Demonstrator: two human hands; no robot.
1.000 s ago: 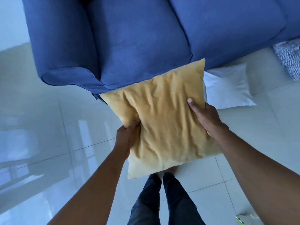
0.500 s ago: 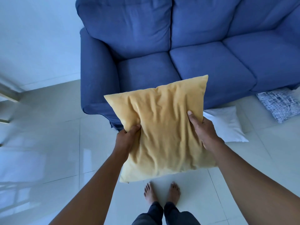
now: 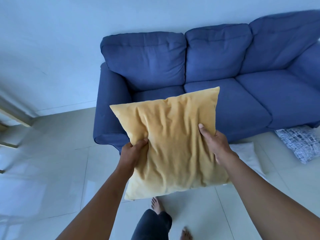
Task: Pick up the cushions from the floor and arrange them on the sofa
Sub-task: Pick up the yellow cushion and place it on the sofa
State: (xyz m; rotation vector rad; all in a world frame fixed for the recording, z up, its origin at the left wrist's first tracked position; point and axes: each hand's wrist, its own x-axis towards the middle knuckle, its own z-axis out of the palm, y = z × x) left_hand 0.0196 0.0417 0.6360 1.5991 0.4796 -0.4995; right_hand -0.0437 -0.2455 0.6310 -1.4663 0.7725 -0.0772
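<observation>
We hold the yellow cushion (image 3: 173,144) in the air before the sofa (image 3: 225,94), left hand (image 3: 133,153) and right hand (image 3: 216,144) closed on its side edges. This loose grip may slip when we toss it.

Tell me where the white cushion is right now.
The white cushion lies on the tiled floor at the foot of the blue sofa, just beyond the right hand, with the patterned cushion further right.
</observation>
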